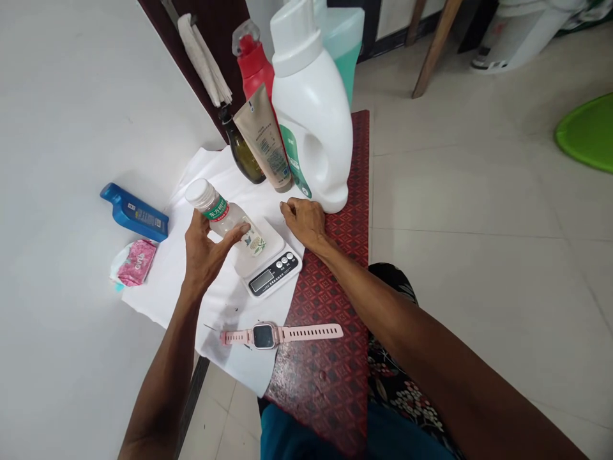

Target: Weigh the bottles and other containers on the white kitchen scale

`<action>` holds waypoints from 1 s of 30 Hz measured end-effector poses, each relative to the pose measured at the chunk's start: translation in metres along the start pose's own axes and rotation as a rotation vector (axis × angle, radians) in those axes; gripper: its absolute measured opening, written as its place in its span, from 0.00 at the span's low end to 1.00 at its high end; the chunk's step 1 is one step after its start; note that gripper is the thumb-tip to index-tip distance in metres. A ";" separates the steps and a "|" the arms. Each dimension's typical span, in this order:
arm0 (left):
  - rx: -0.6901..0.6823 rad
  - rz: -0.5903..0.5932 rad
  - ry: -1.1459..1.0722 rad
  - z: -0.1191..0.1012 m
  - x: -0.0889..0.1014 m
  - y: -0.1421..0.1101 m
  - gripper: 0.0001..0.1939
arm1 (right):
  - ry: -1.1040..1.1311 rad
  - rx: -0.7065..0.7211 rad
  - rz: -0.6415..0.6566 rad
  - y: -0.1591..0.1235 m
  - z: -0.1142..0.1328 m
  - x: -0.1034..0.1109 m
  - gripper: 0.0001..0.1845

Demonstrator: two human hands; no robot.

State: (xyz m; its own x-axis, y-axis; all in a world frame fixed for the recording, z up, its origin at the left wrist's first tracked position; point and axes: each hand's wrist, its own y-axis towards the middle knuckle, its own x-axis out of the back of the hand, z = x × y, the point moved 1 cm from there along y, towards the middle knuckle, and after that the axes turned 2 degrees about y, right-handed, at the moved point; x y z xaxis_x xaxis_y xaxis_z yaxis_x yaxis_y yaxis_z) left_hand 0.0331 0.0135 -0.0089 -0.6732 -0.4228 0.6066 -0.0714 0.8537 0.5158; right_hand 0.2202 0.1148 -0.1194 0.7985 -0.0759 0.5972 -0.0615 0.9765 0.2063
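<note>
My left hand [211,249] is closed around a clear plastic bottle [233,220] with a white cap and a green label band. The bottle's base is over the white platform of a digital kitchen scale [272,271]; whether it touches the platform I cannot tell. The scale's display looks blank. My right hand [304,220] rests on the table to the right of the scale, fingers curled, beside a large white jug [313,108]. What its fingers hold, if anything, is hidden. Nearer me lies a pink smartwatch [264,335] with its strap spread flat.
A beige tube [264,137], a dark green bottle [242,150] and a red bottle [253,67] stand at the back. Against the wall are a blue bottle [134,211] and a pink packet [137,262]. White paper [177,281] partly covers the red patterned table [320,377].
</note>
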 end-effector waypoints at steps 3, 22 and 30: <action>0.006 0.019 -0.004 -0.001 0.004 -0.003 0.38 | 0.039 0.002 0.008 -0.001 0.002 0.003 0.21; 0.138 0.048 0.035 -0.008 0.005 -0.018 0.30 | 0.514 0.070 0.056 -0.113 0.002 0.051 0.28; 0.023 -0.109 -0.044 0.006 -0.024 0.045 0.31 | 0.524 0.048 0.097 -0.111 -0.003 0.042 0.26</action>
State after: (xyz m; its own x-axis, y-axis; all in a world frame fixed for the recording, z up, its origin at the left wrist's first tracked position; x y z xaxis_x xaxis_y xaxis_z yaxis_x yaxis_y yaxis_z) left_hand 0.0413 0.0637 -0.0040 -0.6925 -0.4998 0.5202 -0.1624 0.8106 0.5627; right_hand 0.2626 0.0037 -0.1192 0.9791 0.1367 0.1508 -0.1671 0.9629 0.2119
